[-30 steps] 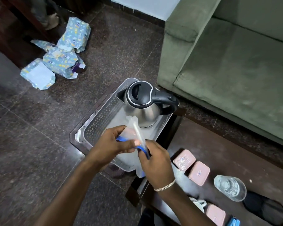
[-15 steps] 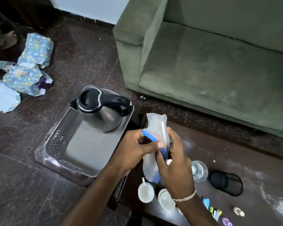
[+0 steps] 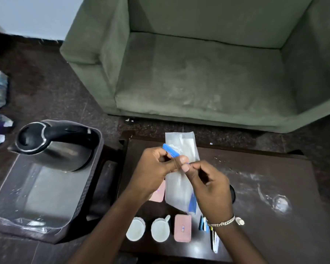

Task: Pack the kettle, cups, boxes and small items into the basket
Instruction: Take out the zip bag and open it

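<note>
Both hands pinched on a clear plastic pouch above the coffee table

The left hand and right hand meet fingertip to fingertip, both clamped on a thin, crinkly see-through pouch with a blue strip across it, held upright over the dark glossy tabletop; a chain bracelet sits on the right wrist. Near the tabletop's front edge are two round white cups side by side, then a flat pink rounded box just right of them, another pink box partly hidden under the left hand, and some small packets under the right wrist. Off the table's left edge, the translucent grey plastic basket, with perforated walls, sits on the speckled floor, with the brushed-steel kettle, black lid and handle, standing in its far end. A green fabric sofa is beyond the table.
</note>
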